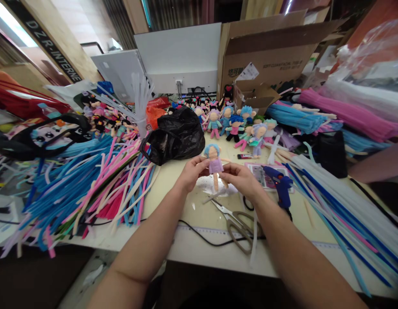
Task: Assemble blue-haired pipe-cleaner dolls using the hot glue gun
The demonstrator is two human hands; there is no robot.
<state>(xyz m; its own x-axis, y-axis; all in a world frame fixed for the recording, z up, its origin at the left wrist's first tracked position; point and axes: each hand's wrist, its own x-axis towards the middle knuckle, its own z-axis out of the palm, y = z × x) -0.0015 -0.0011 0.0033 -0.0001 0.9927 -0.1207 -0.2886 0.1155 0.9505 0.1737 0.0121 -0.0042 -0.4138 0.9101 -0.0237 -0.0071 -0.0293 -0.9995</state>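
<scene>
The left hand [194, 174] and right hand [242, 178] are pinching the blue-haired doll [215, 166] between nearly closed thumbs and fingers, holding it over the table [165, 181] beyond the scissors [230, 214], and it's looking light, soft, easily bent, probably best gripped by its torso.

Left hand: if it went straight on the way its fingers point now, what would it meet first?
The blue-haired doll in lilac, which the left hand touches. Past it, the right hand seems next in line, though depth is unclear in this view.
</scene>
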